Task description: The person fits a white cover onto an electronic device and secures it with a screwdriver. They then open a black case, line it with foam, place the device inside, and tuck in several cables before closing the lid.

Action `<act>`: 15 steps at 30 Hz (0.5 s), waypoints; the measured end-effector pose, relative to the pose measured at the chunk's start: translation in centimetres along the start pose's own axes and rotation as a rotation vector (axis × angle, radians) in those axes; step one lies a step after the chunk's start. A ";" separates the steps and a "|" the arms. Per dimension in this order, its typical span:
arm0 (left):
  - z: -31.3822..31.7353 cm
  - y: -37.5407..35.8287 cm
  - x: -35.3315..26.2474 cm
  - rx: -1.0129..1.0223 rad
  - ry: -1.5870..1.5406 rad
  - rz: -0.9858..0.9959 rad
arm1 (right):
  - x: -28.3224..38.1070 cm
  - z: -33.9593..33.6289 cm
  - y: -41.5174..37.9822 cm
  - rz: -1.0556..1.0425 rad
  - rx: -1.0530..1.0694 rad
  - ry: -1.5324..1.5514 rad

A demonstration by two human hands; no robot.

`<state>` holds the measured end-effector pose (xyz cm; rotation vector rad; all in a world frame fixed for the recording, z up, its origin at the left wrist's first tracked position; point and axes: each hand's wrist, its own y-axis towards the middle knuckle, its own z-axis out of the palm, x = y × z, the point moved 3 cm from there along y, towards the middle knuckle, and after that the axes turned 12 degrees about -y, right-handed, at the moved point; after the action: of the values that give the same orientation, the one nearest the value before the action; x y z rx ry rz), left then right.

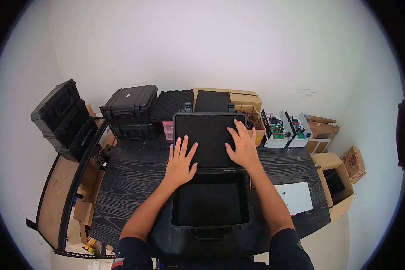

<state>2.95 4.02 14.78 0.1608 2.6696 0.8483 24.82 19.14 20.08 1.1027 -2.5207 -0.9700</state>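
A black hard case point(211, 226) stands opened up on the dark wood-grain table, its handle side towards me. Its raised lid point(210, 114) leans back, with two latches along the top edge. Inside the lid lies a flat black foam sheet point(209, 141). My left hand point(180, 163) rests with spread fingers on the lower left part of the foam. On its right side, near the lid's rim, my right hand point(244, 147) presses with fingers apart. The lower half of the case has a dark interior whose details I cannot make out.
Black cases are stacked on the table point(130, 105) and on the left rack point(65, 119). Behind the lid are egg-crate foam point(172, 104) and cardboard boxes point(249, 96). White units with circuit boards point(276, 130), a white panel point(295, 198) and an open carton point(335, 182) lie right.
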 end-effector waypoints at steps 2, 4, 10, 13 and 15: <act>0.0 0.0 0.1 0.008 -0.002 -0.003 | 0.1 0.3 -0.2 -0.009 0.028 -0.008; -0.1 -0.1 0.0 0.014 0.009 0.001 | 0.4 -0.1 -1.0 -0.016 0.018 -0.008; 0.1 -0.1 0.0 0.014 0.020 0.005 | 3.0 -2.2 -6.4 -0.067 -0.031 0.224; 0.1 -0.1 0.0 0.021 0.024 -0.003 | 3.5 -1.2 -8.9 0.031 0.172 0.321; 0.2 -0.1 -0.1 0.025 0.023 -0.003 | 3.9 -1.2 -9.3 -0.018 0.145 0.231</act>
<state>3.11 3.98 14.62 0.1542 2.7025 0.8210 27.97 11.10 14.75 1.2038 -2.4256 -0.6307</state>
